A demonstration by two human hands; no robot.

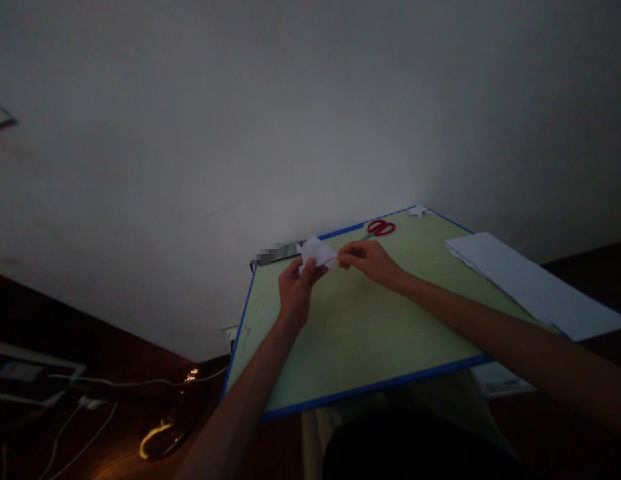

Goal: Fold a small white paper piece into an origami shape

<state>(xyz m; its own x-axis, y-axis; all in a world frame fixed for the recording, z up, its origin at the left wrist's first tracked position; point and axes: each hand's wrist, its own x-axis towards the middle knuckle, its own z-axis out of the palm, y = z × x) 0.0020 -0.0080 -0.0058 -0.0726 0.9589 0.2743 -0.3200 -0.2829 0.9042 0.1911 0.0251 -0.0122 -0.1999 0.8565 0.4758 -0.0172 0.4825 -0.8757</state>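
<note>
A small piece of folded white paper (317,251) is held up over the far left part of the table. My left hand (297,287) grips it from below, thumb in front and fingers behind. At the paper's right tip, the fingertips of my right hand (367,259) are pinched together on its pointed end. Just beyond my right hand lie scissors with red handles (381,229), their blades partly hidden. Behind the paper, a dark flat device (283,254), perhaps a phone, rests at the table's far left edge.
The light green table (370,340) has a blue edge and stands against a grey wall (290,120). White paper sheets (530,280) overhang its right side. White paper scraps (419,211) lie at the far corner. Thin white cables (155,382) run at the lower left.
</note>
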